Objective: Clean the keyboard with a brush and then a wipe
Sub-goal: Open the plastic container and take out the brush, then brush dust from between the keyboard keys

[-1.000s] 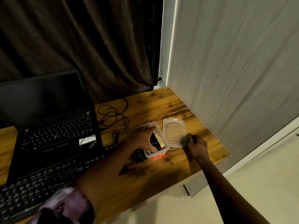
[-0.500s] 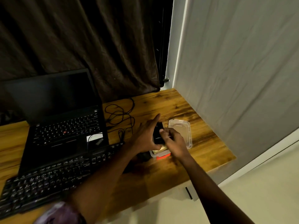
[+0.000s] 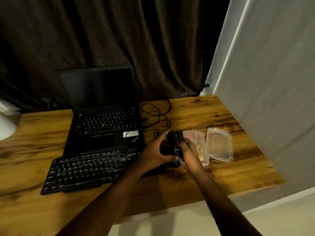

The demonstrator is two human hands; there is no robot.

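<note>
Left hand (image 3: pixel 153 150): curled around the left side of a small black tool (image 3: pixel 176 142), thumb underneath, fingers reaching over its top end.
Right hand (image 3: pixel 189 154): fingertips clamped on the tool's right edge, meeting the left hand there.
Black tool: held by both hands above the desk (image 3: pixel 213 178), just left of the clear box (image 3: pixel 203 151); whether it had bristles could not be told.
Keyboard (image 3: pixel 85 169): lay flat on the desk in front of the laptop (image 3: pixel 102 123), its right end under the left wrist.
Clear box: open, something yellowish inside; its lid (image 3: pixel 219 144) lay just to the right.
Cable (image 3: pixel 156 114): 1 black tangle behind the hands, right of the laptop.
</note>
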